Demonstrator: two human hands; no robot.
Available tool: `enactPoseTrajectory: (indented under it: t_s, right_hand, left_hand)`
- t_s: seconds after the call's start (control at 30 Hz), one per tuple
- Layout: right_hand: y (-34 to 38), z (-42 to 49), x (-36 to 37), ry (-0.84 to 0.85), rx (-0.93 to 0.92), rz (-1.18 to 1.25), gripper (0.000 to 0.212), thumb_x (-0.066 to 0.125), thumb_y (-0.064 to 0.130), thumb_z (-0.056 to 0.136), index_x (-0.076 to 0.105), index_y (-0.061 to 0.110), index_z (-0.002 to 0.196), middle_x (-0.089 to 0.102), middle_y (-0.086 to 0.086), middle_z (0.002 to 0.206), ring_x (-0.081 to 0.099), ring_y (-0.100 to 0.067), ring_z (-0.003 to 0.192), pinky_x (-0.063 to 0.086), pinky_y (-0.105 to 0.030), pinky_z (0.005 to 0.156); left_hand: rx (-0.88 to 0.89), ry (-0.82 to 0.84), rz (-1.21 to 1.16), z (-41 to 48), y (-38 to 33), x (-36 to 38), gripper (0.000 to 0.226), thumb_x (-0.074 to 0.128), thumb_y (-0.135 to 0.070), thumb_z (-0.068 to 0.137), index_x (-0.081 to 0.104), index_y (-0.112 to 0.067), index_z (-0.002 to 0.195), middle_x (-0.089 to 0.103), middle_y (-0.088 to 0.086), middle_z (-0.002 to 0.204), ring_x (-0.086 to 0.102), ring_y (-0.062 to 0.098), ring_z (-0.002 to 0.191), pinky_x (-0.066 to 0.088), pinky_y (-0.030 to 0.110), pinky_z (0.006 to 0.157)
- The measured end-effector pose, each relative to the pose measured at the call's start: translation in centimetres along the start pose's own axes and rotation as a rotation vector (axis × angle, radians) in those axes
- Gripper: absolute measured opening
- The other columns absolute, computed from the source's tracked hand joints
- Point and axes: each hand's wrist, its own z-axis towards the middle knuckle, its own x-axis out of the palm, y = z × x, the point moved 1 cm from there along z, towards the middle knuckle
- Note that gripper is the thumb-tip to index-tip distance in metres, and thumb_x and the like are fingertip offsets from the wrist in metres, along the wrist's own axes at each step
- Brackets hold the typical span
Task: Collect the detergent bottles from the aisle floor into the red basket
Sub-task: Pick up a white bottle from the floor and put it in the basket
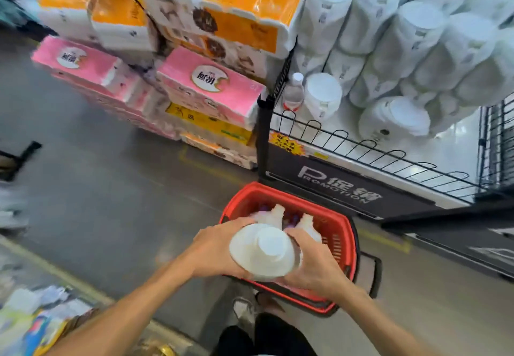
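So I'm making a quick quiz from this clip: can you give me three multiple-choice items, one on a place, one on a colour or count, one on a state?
1. Where is the held detergent bottle?
A. over the red basket
B. on the wire shelf
C. on the floor

2. How many bottles already show inside the basket?
A. none
B. two
C. five

3. How is the bottle held?
A. left hand alone
B. both hands
C. right hand alone

Key: 1 A, the basket lies beneath it; 2 B, two white bottles stand there; 3 B, one hand clasps each side.
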Motion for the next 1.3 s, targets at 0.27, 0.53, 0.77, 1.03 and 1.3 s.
enactPoseTrajectory:
  t_s: [0.27, 0.53, 0.77, 1.03, 1.3]
  right_hand:
    - [-6.2, 4.3, 5.3, 0.079, 0.182, 0.04, 0.087, 0.082, 0.07, 0.062, 0.038, 0.049, 0.134, 0.054, 0.027, 0.122, 0.058, 0.0, 0.111, 0.048, -0.024, 0.091]
    - [-13.5, 13.4, 12.3, 0.102, 0.291, 0.091, 0.082, 0.079, 0.063, 0.068, 0.042, 0.044, 0.138, 0.057, 0.018, 0.133, 0.058, -0.006, 0.121, 0.048, -0.029, 0.102]
    - [-20.0, 20.2, 19.8, 0.158, 0.348, 0.162, 0.087, 0.08, 0.056, 0.059, 0.045, 0.041, 0.137, 0.058, 0.016, 0.135, 0.059, -0.007, 0.12, 0.049, -0.033, 0.102]
    - [-22.5, 21.5, 24.4, 0.047, 0.565, 0.249, 0.081, 0.082, 0.039, 0.081, 0.044, 0.022, 0.15, 0.051, 0.014, 0.142, 0.052, -0.009, 0.128, 0.042, -0.029, 0.106]
    - [-17.2, 23.6, 24.5, 0.096, 0.732, 0.088, 0.065, 0.065, 0.033, 0.092, 0.039, 0.015, 0.148, 0.05, -0.012, 0.141, 0.05, -0.035, 0.131, 0.047, -0.043, 0.103]
  left_hand:
    - [0.024, 0.2, 0.0, 7.8, 5.8, 3.7, 0.093, 0.082, -0.067, 0.047, 0.033, -0.073, 0.125, 0.054, -0.038, 0.128, 0.053, -0.009, 0.119, 0.048, 0.032, 0.099]
    - [-0.013, 0.307, 0.035, 17.7, 17.0, 10.8, 0.108, 0.078, -0.073, 0.044, 0.026, -0.063, 0.138, 0.05, -0.033, 0.136, 0.055, 0.001, 0.124, 0.05, 0.041, 0.097]
    - [-0.041, 0.407, 0.027, 24.0, 25.9, 16.3, 0.117, 0.077, -0.074, 0.044, 0.018, -0.063, 0.144, 0.05, -0.031, 0.142, 0.053, 0.003, 0.129, 0.048, 0.034, 0.102]
    - [-0.165, 0.195, 0.019, 25.4, 29.1, 18.1, 0.072, 0.08, -0.048, 0.078, 0.047, -0.04, 0.141, 0.05, -0.015, 0.141, 0.051, 0.01, 0.13, 0.039, 0.027, 0.102]
    - [-0.208, 0.37, 0.254, 23.4, 24.8, 13.7, 0.046, 0.063, -0.04, 0.093, 0.047, -0.032, 0.135, 0.049, -0.007, 0.132, 0.055, 0.019, 0.122, 0.04, 0.03, 0.096]
